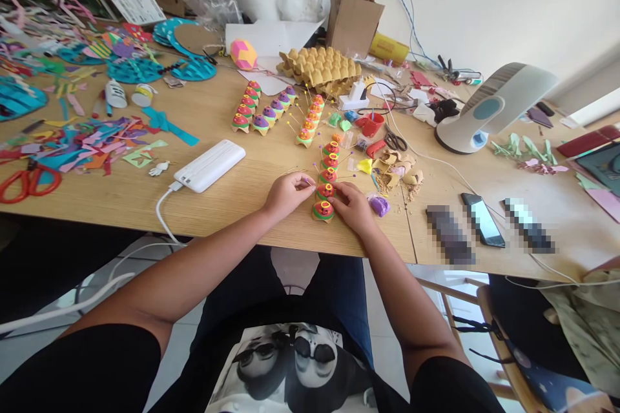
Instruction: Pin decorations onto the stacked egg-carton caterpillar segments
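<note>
An egg-carton caterpillar (329, 175) with red and green bumps, yellow rings and small faces lies lengthwise near the table's front edge. Thin pins with dark round heads stick out from its sides. On its left side, my left hand (289, 192) pinches a ball-headed pin (310, 182), its tip close to the second bump from the front. My right hand (352, 205) holds the caterpillar from the right, fingers against its front bumps. Beyond it stand an orange caterpillar (311, 121) with yellow-headed pins, a purple one (274, 110) and another red one (246, 105).
Purple clay (379, 205) sits beside my right hand, with torn carton scraps (400, 168) behind. A white power bank (210, 166) and red scissors (30, 181) lie to the left. Phones (483, 219) and a white fan (494, 106) are right. Egg trays (320, 68) stand at the back.
</note>
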The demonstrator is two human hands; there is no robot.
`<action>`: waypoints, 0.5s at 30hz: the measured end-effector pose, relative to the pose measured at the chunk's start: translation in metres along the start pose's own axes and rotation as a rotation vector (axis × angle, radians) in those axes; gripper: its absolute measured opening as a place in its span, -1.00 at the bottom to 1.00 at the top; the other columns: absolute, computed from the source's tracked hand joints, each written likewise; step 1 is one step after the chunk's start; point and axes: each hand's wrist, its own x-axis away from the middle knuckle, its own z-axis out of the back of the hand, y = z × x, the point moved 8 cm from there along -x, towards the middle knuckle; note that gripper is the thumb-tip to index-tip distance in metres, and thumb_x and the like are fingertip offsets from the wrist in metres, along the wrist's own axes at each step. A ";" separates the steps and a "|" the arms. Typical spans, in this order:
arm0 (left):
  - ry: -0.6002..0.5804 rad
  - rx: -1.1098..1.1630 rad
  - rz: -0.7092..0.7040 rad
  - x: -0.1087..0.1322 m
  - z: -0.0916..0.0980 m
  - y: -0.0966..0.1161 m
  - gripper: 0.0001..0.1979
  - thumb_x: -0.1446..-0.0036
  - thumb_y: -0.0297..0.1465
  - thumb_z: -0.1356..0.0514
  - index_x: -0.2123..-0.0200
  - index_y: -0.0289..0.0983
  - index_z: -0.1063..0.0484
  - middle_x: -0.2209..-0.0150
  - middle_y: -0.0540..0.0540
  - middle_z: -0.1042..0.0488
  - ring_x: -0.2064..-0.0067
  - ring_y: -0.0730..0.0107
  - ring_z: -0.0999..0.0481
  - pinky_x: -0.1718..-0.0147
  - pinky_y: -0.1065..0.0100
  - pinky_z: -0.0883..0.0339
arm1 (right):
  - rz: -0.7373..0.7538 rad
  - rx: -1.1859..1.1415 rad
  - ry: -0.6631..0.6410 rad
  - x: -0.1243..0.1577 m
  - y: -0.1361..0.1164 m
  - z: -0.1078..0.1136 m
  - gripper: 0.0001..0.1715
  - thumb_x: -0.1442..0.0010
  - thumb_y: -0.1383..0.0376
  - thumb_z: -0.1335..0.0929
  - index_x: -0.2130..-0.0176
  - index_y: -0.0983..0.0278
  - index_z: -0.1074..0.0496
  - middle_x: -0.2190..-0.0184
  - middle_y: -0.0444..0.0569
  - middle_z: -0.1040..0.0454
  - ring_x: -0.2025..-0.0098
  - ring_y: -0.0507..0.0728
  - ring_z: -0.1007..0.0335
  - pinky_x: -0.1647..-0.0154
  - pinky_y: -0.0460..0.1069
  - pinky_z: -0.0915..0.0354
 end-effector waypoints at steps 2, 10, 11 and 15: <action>0.001 0.010 0.008 0.000 0.000 0.000 -0.80 -0.10 -0.29 -0.32 0.23 -0.26 -0.57 0.31 -0.10 -0.66 0.26 0.27 -0.64 0.19 0.28 -0.48 | 0.004 -0.003 0.002 0.000 0.001 0.000 -0.55 -0.22 0.22 -0.46 -0.11 0.19 -0.55 -0.04 0.08 -0.56 -0.08 0.26 -0.50 -0.15 0.17 -0.39; -0.007 -0.018 0.014 0.001 0.000 -0.002 -0.70 -0.08 -0.31 -0.31 0.09 -0.25 -0.53 0.29 -0.07 -0.65 0.24 0.29 -0.64 0.16 0.28 -0.44 | 0.006 0.007 -0.009 0.000 -0.001 -0.001 -0.54 -0.23 0.24 -0.46 -0.12 0.19 -0.54 -0.02 0.09 -0.56 -0.05 0.24 -0.50 -0.12 0.17 -0.40; -0.013 -0.016 0.014 0.001 -0.001 -0.002 -0.70 -0.08 -0.31 -0.31 0.09 -0.25 -0.52 0.29 -0.07 -0.65 0.25 0.29 -0.64 0.16 0.28 -0.44 | 0.008 0.004 -0.010 0.000 -0.001 -0.001 -0.55 -0.23 0.23 -0.46 -0.12 0.19 -0.54 -0.02 0.08 -0.56 -0.05 0.24 -0.50 -0.13 0.17 -0.40; -0.015 0.007 0.014 0.001 -0.001 -0.002 -0.69 -0.06 -0.30 -0.31 0.10 -0.25 -0.51 0.27 -0.08 -0.65 0.22 0.27 -0.64 0.15 0.27 -0.44 | 0.009 -0.013 -0.010 0.000 -0.004 0.000 -0.56 -0.24 0.23 -0.45 -0.11 0.17 -0.54 0.01 0.06 -0.55 -0.02 0.23 -0.50 -0.12 0.17 -0.40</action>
